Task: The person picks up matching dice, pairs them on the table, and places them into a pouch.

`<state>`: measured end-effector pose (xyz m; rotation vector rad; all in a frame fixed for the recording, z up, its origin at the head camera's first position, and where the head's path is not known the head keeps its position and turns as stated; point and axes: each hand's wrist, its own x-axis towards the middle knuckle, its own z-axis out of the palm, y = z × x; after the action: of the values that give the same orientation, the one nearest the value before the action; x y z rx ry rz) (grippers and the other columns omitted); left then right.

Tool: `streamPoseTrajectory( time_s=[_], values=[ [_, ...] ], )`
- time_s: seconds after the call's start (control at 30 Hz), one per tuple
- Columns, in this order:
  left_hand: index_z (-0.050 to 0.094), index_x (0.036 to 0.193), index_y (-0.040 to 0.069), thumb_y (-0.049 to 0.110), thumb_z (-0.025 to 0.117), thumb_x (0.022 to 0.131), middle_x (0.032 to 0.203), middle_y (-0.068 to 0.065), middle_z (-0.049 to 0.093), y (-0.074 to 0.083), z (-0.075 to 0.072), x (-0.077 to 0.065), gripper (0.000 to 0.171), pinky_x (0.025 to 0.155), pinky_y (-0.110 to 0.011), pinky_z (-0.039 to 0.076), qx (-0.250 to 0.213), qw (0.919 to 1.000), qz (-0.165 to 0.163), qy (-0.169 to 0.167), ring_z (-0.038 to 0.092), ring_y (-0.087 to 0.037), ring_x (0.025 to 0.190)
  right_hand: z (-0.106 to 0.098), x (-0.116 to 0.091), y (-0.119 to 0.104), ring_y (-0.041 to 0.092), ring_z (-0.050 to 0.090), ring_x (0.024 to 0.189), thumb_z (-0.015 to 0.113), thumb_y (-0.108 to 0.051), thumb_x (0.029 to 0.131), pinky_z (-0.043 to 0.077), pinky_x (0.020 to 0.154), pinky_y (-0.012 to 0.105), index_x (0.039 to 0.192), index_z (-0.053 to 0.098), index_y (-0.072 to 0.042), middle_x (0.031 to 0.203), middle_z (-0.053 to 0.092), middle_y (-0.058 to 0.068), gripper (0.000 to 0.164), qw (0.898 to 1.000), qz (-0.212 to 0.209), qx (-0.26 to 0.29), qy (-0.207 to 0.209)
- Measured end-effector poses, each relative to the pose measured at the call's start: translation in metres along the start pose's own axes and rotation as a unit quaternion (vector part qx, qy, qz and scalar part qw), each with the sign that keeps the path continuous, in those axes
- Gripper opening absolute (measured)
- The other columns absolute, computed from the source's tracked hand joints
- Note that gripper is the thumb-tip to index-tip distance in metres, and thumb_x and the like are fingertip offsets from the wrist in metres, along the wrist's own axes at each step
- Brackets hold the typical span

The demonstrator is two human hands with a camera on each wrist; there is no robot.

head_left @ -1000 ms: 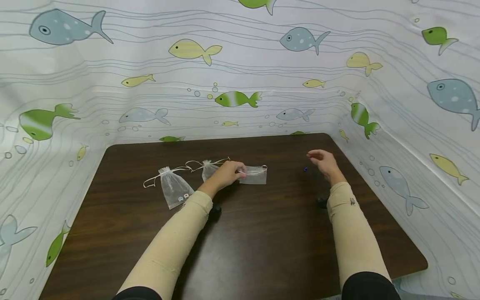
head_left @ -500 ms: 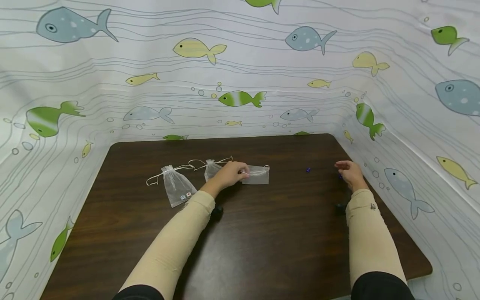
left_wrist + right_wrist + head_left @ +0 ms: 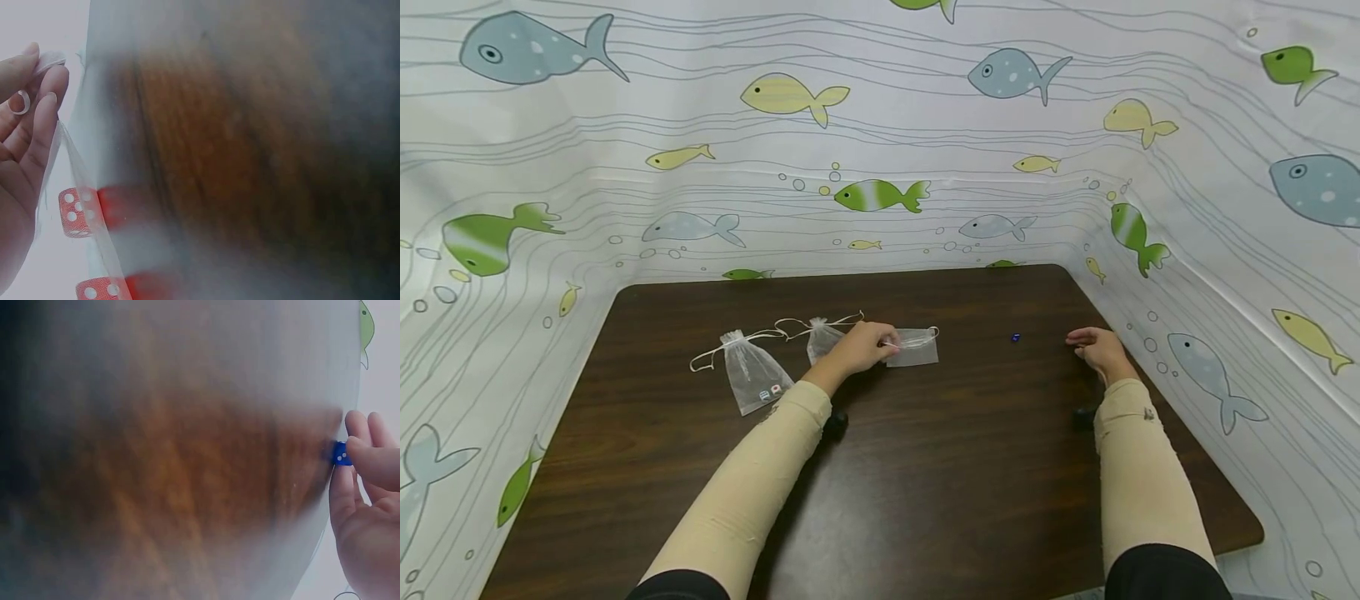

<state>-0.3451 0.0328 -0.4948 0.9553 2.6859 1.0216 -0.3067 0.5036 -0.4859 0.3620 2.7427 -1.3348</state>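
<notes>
My left hand (image 3: 867, 343) pinches the white drawstring opening of a sheer white pouch (image 3: 917, 348) that lies flat on the table. In the left wrist view, thumb and fingers (image 3: 55, 81) hold the pouch's edge, and two red dice (image 3: 76, 211) show behind sheer fabric. Far right, my right hand (image 3: 1099, 350) pinches a blue die (image 3: 341, 454) between thumb and fingers, low over the tabletop; the head view hides it. Another blue die (image 3: 1016, 337) lies between the hands.
A tied sheer pouch (image 3: 751, 371) with small dice in it lies at the left. Partly behind my left arm is another drawn pouch (image 3: 822, 337). The brown table (image 3: 955, 467) meets a fish-print wall covering (image 3: 880, 133) at back and sides.
My right hand has moved right, past the lone blue die, to another blue die near the table's right edge and now pinches it. The left hand keeps its hold on the pouch.
</notes>
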Motion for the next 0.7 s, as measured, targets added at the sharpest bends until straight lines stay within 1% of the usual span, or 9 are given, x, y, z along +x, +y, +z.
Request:
streamPoseTrajectory(
  time_s=[0.1,0.2,0.33,0.37,0.47,0.57,0.6,0.7],
  values=[
    [0.072,0.103,0.013,0.021,0.07,0.098,0.073,0.004,0.066,-0.001,0.0,0.0,0.01,0.062,-0.028,0.047,-0.005,1.0,0.001,-0.002,0.057,-0.012,0.062,0.002,0.0,-0.002,0.016,0.061,0.098,0.056,0.017,0.094,0.05,0.075,0.019,0.132,0.052,0.017,0.126,0.063,0.029,0.038,1.0,-0.019,-0.014,-0.005],
    [0.072,0.104,0.013,0.021,0.069,0.098,0.073,0.004,0.065,-0.002,0.0,0.0,0.011,0.062,-0.028,0.047,-0.006,1.0,-0.001,-0.005,0.056,-0.013,0.062,0.006,0.001,-0.006,0.012,0.063,0.093,0.058,0.015,0.095,0.051,0.075,0.018,0.128,0.054,0.018,0.12,0.066,0.029,0.034,0.999,-0.043,-0.022,-0.02],
    [0.072,0.105,0.013,0.021,0.069,0.098,0.073,0.004,0.065,-0.001,0.0,-0.001,0.012,0.066,-0.034,0.052,-0.006,0.9999,-0.003,-0.008,0.057,-0.012,0.062,0.012,0.003,-0.016,0.013,0.064,0.094,0.06,0.013,0.096,0.051,0.076,0.017,0.125,0.057,0.017,0.118,0.067,0.027,0.03,0.997,-0.069,-0.022,-0.038],
    [0.072,0.105,0.013,0.022,0.069,0.098,0.073,0.004,0.065,-0.001,0.0,-0.001,0.011,0.073,-0.037,0.053,-0.003,1.0,-0.002,-0.007,0.057,-0.012,0.062,0.014,0.004,-0.019,0.014,0.065,0.095,0.06,0.012,0.096,0.051,0.077,0.017,0.125,0.058,0.016,0.118,0.067,0.027,0.029,0.996,-0.077,-0.028,-0.041],
    [0.072,0.104,0.013,0.021,0.069,0.098,0.073,0.004,0.066,-0.001,0.0,-0.001,0.011,0.076,-0.041,0.053,-0.002,1.0,0.002,-0.006,0.057,-0.012,0.061,0.018,0.006,-0.029,0.015,0.064,0.098,0.062,0.008,0.097,0.051,0.079,0.018,0.125,0.06,0.015,0.121,0.065,0.03,0.029,0.993,-0.099,-0.041,-0.053],
    [0.072,0.104,0.013,0.021,0.069,0.098,0.073,0.004,0.066,0.0,0.0,0.0,0.011,0.072,-0.036,0.053,-0.001,1.0,0.003,-0.007,0.057,-0.012,0.061,0.024,0.007,-0.038,0.013,0.064,0.098,0.063,0.005,0.098,0.051,0.081,0.02,0.125,0.061,0.013,0.123,0.064,0.03,0.028,0.991,-0.105,-0.039,-0.069],
    [0.071,0.104,0.012,0.021,0.069,0.098,0.073,0.004,0.066,0.0,0.0,0.0,0.011,0.065,-0.033,0.052,-0.005,0.9999,0.001,-0.009,0.057,-0.012,0.061,0.026,0.008,-0.041,0.013,0.064,0.098,0.063,0.004,0.098,0.051,0.082,0.021,0.125,0.061,0.013,0.124,0.064,0.03,0.028,0.991,-0.106,-0.034,-0.077],
    [0.071,0.104,0.012,0.021,0.069,0.098,0.073,0.003,0.066,0.001,0.0,0.0,0.011,0.06,-0.027,0.049,-0.008,0.9999,-0.003,-0.013,0.058,-0.012,0.06,0.033,0.009,-0.049,0.013,0.064,0.098,0.063,0.002,0.099,0.052,0.085,0.024,0.125,0.063,0.011,0.124,0.064,0.029,0.028,0.99,-0.106,-0.024,-0.094]
  ],
)
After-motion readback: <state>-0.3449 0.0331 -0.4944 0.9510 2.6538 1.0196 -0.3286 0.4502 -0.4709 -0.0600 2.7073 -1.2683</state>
